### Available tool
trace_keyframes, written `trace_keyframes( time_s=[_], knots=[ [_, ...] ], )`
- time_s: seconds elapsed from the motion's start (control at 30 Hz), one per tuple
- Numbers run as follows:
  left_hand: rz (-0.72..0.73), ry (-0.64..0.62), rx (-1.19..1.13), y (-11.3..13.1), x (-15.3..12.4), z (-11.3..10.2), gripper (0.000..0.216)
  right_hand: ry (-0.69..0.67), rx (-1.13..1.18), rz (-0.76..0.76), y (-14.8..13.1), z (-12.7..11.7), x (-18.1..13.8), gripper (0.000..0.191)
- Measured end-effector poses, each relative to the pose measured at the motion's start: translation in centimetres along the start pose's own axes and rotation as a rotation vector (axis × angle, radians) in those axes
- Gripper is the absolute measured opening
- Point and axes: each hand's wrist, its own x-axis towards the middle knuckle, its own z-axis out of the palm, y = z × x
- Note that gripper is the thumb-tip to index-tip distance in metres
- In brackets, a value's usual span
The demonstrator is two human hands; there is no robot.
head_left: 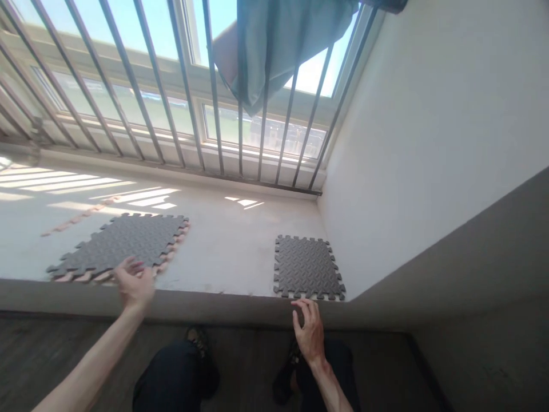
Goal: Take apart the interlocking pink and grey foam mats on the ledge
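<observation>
On the white window ledge lies a single grey foam puzzle mat tile (305,266), set in the corner by the right wall. Farther left rests a stack of foam puzzle mat tiles (128,240), grey on top with pinkish edges showing underneath. My left hand (135,283) is at the front right edge of that stack, fingers bent and apart; whether it touches the tiles I cannot tell. Just in front of the single tile my right hand (307,329) hovers at the ledge's front edge, its fingers loosely curved and apart, with nothing in it.
Metal window bars (184,114) rise behind the ledge (223,246). A grey-green cloth (278,46) hangs at the window. The white wall (429,114) closes the right side. Below are my legs (171,372) and the dark floor (244,366).
</observation>
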Motion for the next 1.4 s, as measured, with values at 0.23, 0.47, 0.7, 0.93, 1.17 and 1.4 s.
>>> trace_keyframes(
  time_s=[0.23, 0.47, 0.7, 0.93, 1.17, 1.4],
  knots=[
    [-0.152, -0.713, -0.265, -3.7, -22.9, 5.9, 0.042, -0.064, -0.275, -0.123, -0.7, 1.1, 4.2, 0.020],
    [-0.314, -0.915, -0.205, -6.5, -32.5, 7.4, 0.044, -0.025, -0.353, -0.031, -1.3, 2.1, 5.5, 0.014],
    [-0.638, -0.843, -0.246, -5.2, -31.9, 9.9, 0.039, -0.090, -0.181, -0.122, -3.4, 2.3, 1.2, 0.010],
    [-0.737, -0.783, -0.231, -3.5, -31.1, 10.7, 0.023, 0.330, -0.118, 0.105, 1.9, -3.8, -1.5, 0.028],
    [-0.700, -0.800, -0.334, -1.7, -30.9, 10.5, 0.035, 0.126, 0.528, 0.786, 9.2, -7.6, 1.2, 0.071],
    [-0.754, -0.632, -0.687, 0.1, -30.6, 6.5, 0.023, 0.157, 1.053, 0.750, 3.6, -2.7, -1.7, 0.077]
  ],
)
